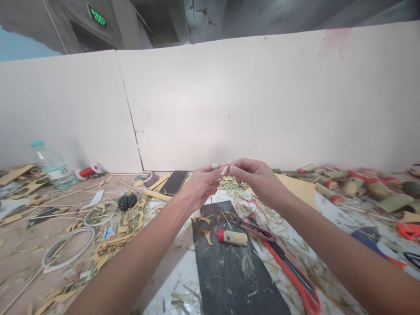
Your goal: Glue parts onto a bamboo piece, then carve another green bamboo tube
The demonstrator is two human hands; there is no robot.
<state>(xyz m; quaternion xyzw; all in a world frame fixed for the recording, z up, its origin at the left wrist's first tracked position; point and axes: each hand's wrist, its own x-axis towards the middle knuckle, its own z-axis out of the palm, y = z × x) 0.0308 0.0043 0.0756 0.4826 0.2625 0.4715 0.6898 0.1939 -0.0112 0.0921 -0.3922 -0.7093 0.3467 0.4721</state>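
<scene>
On the black mat (229,271) lies a red-capped stick (232,237). Above it, left hand (201,186) and right hand (257,177) meet, fingertips pinched on red thread (226,167), perhaps around a small peg. Bottle (52,164) far left.

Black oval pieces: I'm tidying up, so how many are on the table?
2 black pieces: one and another side by side, left of the left hand, near the phone. Scraps may hide more.

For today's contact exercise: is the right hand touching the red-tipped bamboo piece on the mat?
Apart. Head view: clear gap between right hand and bamboo piece.
</scene>
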